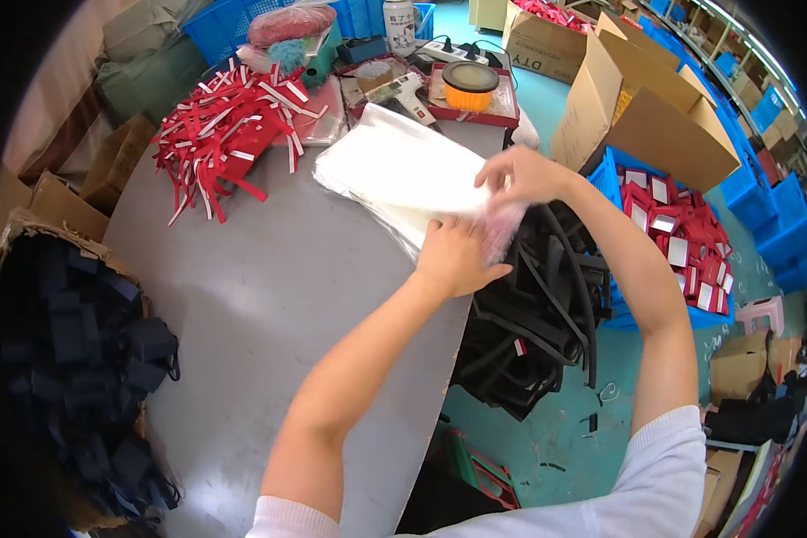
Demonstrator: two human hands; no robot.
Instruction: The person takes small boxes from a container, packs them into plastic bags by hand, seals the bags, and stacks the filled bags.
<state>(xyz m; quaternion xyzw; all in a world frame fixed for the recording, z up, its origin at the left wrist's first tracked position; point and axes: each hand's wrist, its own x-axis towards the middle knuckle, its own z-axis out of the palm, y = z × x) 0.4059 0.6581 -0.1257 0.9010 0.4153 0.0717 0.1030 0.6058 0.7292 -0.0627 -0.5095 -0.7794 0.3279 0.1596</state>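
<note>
A stack of clear plastic bags [399, 166] with a whitish sheen lies at the table's right edge. My left hand [457, 255] rests on the stack's near corner, fingers spread forward and thumb stretched to the right. Just above the stack's right end is my right hand [522, 176], its fingers curled together and slightly blurred. What its fingertips hold, if anything, cannot be made out. Between the two hands is a blurred, pinkish see-through patch [504, 231], which looks like plastic film.
Red and white ribbon strips [229, 125] are heaped on the grey table [269, 332]. An orange tape roll [469, 88] sits behind. Black strips [538, 309] hang beside the table. A blue crate [611, 179] holds red pieces. Dark boxes [72, 332] fill a carton at left.
</note>
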